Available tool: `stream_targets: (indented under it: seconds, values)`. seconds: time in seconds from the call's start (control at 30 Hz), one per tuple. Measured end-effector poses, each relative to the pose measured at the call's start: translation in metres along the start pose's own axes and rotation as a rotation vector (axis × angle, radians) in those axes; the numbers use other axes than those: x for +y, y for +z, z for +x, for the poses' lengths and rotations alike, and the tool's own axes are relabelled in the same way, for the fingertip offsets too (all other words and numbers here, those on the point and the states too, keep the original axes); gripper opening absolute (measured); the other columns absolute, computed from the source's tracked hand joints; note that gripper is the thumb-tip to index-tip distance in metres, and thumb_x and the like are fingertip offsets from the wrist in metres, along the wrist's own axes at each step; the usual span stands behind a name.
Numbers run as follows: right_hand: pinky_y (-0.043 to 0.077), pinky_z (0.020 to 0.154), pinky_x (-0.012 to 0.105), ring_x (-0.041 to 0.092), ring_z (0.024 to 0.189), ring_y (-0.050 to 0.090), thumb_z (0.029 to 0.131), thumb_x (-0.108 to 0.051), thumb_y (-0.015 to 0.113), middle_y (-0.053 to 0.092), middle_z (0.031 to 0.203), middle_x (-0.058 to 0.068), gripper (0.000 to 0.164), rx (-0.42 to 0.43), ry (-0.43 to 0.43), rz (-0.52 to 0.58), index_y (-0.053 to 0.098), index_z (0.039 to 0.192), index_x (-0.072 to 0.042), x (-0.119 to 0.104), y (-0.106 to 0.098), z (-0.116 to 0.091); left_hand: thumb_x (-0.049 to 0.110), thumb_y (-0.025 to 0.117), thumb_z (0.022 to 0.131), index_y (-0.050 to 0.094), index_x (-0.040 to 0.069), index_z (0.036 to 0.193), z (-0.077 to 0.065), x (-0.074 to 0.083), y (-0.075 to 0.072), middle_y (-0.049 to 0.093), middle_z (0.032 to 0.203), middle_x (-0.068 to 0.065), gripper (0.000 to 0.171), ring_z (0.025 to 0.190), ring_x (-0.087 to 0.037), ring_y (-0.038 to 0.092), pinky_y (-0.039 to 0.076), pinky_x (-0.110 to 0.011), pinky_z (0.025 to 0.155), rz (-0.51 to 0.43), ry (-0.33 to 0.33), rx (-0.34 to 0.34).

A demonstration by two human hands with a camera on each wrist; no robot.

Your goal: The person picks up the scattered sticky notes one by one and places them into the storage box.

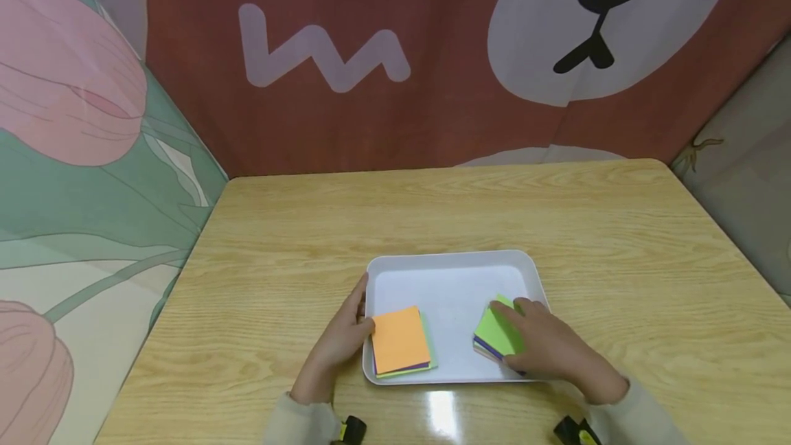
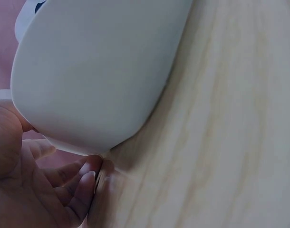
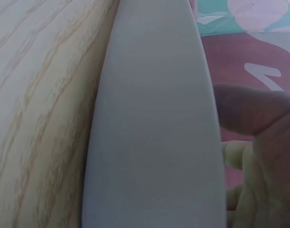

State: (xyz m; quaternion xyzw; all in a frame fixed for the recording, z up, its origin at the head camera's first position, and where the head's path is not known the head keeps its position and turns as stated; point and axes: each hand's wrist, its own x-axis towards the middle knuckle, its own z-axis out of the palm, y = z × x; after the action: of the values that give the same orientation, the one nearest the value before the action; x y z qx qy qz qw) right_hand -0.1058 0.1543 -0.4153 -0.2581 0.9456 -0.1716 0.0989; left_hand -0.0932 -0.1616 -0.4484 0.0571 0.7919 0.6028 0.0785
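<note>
A white tray point(image 1: 454, 280) lies on the wooden table with two stacks of square paper notes in it. The left stack point(image 1: 400, 340) has an orange sheet on top, with purple and green edges below. At the tray's left side my left hand point(image 1: 338, 336) holds the rim, thumb over it near the orange stack. In the left wrist view, its fingers point(image 2: 78, 194) curl at the tray's lower edge. My right hand point(image 1: 550, 342) grips the right stack point(image 1: 496, 334), green on top with blue and pale layers. The tray wall point(image 3: 152, 118) hides its fingertips in the right wrist view.
The wooden table point(image 1: 296, 225) stretches around the tray. Behind it hangs a brown cloth point(image 1: 432, 122) with a cartoon face, and a flower-patterned cloth point(image 1: 74, 101) is at the left.
</note>
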Motion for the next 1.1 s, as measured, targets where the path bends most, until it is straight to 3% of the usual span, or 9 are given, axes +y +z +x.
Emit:
stream_targets:
  seconds: [0.17, 0.23, 0.43, 0.67, 0.9, 1.1]
  values:
    - [0.045, 0.067, 0.043, 0.027, 0.088, 0.044, 0.061, -0.029, 0.072, 0.047, 0.110, 0.022, 0.072, 0.026, -0.036, 0.002, 0.045, 0.124, -0.007, 0.002, 0.001, 0.000, -0.008, 0.042, 0.073, 0.004, 0.009, 0.139, 0.001, 0.001, 0.000, 0.038, 0.123, -0.022, 0.078, 0.094, -0.028, 0.043, 0.044, -0.041, 0.079, 0.024, -0.012, 0.006]
    - [0.046, 0.068, 0.044, 0.028, 0.090, 0.045, 0.061, -0.030, 0.072, 0.047, 0.111, 0.022, 0.072, 0.027, -0.041, 0.002, 0.045, 0.124, -0.007, 0.003, 0.001, 0.000, -0.008, 0.042, 0.072, 0.004, 0.007, 0.139, 0.002, 0.002, 0.000, 0.034, 0.130, -0.024, 0.078, 0.102, -0.029, 0.042, 0.041, -0.045, 0.086, 0.052, -0.008, 0.015]
    - [0.046, 0.074, 0.051, 0.037, 0.096, 0.045, 0.063, -0.029, 0.071, 0.046, 0.111, 0.026, 0.069, 0.034, -0.059, -0.003, 0.045, 0.122, -0.005, 0.004, 0.000, 0.001, -0.006, 0.043, 0.070, 0.006, 0.001, 0.137, 0.003, 0.007, 0.002, 0.016, 0.143, -0.022, 0.077, 0.126, -0.027, 0.017, 0.018, -0.050, 0.101, 0.195, 0.004, 0.058]
    - [0.044, 0.078, 0.056, 0.041, 0.102, 0.043, 0.068, -0.027, 0.068, 0.047, 0.113, 0.028, 0.060, 0.068, -0.047, 0.007, 0.047, 0.119, -0.003, 0.000, -0.006, 0.002, 0.004, 0.048, 0.074, 0.009, -0.002, 0.136, 0.004, 0.015, -0.001, 0.025, 0.140, -0.024, 0.073, 0.123, -0.031, 0.024, 0.025, -0.052, 0.099, 0.409, -0.051, 0.070]
    - [0.045, 0.080, 0.050, 0.032, 0.096, 0.050, 0.074, -0.022, 0.065, 0.056, 0.105, 0.018, 0.051, 0.169, -0.143, 0.008, 0.049, 0.116, 0.001, -0.004, -0.014, 0.002, 0.015, 0.050, 0.078, 0.020, -0.008, 0.132, -0.001, 0.028, 0.000, 0.039, 0.129, -0.029, 0.066, 0.115, -0.040, 0.036, 0.034, -0.054, 0.093, 0.642, -0.097, 0.073]
    - [0.047, 0.077, 0.048, 0.028, 0.093, 0.053, 0.074, -0.016, 0.064, 0.059, 0.101, 0.015, 0.040, 0.275, -0.239, 0.003, 0.053, 0.110, -0.001, -0.006, -0.015, 0.002, 0.019, 0.052, 0.079, 0.028, -0.007, 0.130, -0.008, 0.039, 0.005, 0.040, 0.128, -0.028, 0.062, 0.112, -0.044, 0.037, 0.034, -0.058, 0.090, 0.748, -0.072, 0.065]
